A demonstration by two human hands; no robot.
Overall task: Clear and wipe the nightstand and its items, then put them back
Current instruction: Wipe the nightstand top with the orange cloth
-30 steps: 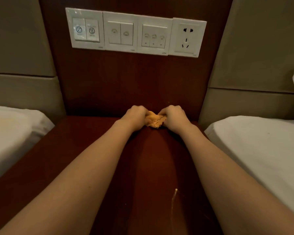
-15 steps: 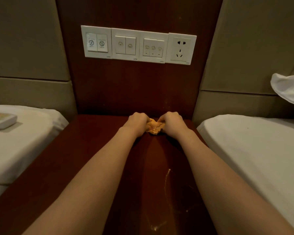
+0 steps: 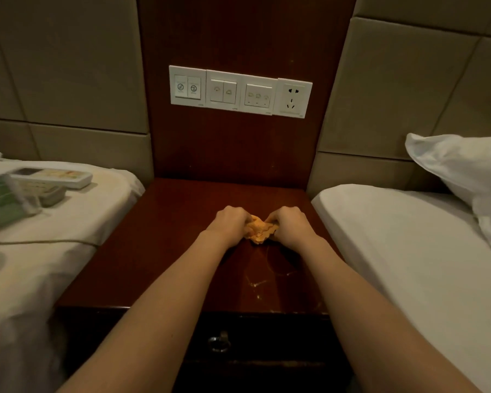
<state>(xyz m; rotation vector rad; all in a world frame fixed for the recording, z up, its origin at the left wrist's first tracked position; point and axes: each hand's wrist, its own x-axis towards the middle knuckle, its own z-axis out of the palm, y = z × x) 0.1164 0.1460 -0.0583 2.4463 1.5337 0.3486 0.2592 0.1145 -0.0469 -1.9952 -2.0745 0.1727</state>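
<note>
— Where was the cloth (image 3: 260, 229)?
— Bunched on the nightstand (image 3: 159, 239), my left hand (image 3: 230, 222) and right hand (image 3: 289, 224) both curled tight around it.
— Around that?
— Remote (image 3: 54, 177) on the bed (image 3: 40, 265) at nine o'clock, pillow (image 3: 465, 171) at three.

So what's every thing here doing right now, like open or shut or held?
orange cloth: bunched up, held between both hands.
left hand: grips the orange cloth.
right hand: grips the orange cloth.
nightstand: streaky marks near its front.
drawer: closed.
remote: lying flat on the left bed.
</note>
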